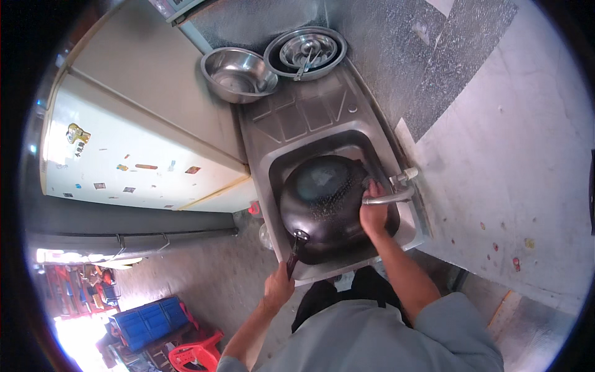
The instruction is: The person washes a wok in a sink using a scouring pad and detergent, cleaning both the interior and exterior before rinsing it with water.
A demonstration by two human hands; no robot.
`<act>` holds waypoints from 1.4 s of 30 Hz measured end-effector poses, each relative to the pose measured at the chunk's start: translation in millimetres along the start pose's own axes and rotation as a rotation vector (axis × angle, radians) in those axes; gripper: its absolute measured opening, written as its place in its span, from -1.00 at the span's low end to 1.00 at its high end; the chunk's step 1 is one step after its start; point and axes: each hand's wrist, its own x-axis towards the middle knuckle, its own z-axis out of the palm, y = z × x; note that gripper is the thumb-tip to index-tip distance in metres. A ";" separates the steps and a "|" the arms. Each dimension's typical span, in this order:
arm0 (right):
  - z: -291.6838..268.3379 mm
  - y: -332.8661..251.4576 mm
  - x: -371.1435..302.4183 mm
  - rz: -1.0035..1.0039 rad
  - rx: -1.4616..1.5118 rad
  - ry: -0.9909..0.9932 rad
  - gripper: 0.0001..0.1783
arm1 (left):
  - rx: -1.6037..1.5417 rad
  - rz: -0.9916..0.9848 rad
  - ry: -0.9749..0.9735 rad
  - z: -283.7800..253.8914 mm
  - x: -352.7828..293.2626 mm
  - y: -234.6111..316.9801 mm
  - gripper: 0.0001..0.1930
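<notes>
A dark wok (322, 198) lies tilted in the sink (282, 162), its rounded underside facing up and dotted with water drops. My left hand (279, 286) is wrapped around the wok's dark handle (295, 255) at the sink's near left corner. At the wok's right side, my right hand (374, 217) is closed on a small grey scrubber (367, 182), pressed near the rim; most of the scrubber is hidden by the fingers. The curved metal faucet (389, 199) passes over this hand and covers part of it.
On the ridged drainboard's (297, 115) far end stand a steel basin (238, 74) and nested bowls (305, 53) with utensils inside. A white refrigerator (136, 142) with stickers borders the sink's left; a pale wall (496, 167) rises at right. A red plastic stool (197, 353) stands lower left.
</notes>
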 end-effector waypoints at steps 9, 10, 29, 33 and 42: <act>32.7 5.6 72.4 -0.062 0.007 -0.302 -0.62 | 0.136 -0.005 -0.011 -6.3 6.8 -16.4 -0.70; 38.5 32.6 80.1 0.167 0.010 -0.370 -0.57 | 0.145 -0.003 -0.038 -7.9 8.3 -14.0 -0.71; 3.3 -80.6 26.3 -0.520 0.153 -0.386 -0.60 | -0.760 -0.241 -0.621 -39.3 20.8 -27.2 -0.72; -6.2 -115.8 29.3 -0.605 0.161 -0.323 -0.62 | -0.515 -0.255 -0.582 -46.0 20.7 -19.7 -0.74; -14.1 -112.3 53.5 -0.580 0.192 -0.205 -0.69 | 0.071 -0.071 -0.344 -46.4 14.3 -21.3 -0.75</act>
